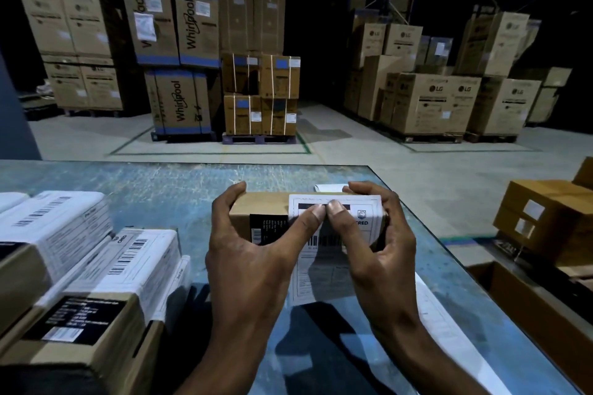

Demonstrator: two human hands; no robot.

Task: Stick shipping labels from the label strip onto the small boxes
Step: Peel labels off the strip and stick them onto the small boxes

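Label [337,234] pressing underway: left hand [256,250] and right hand [378,244] grip the box [260,205], thumbs flattening it; the free lower part likely needs smoothing next.

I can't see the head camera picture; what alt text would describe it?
Two hands press a white shipping label onto a small cardboard box on a blue table: the left hand and right hand grip its ends, thumbs meeting on the label. Already labelled boxes lie to the left, and stacked warehouse cartons stand behind.
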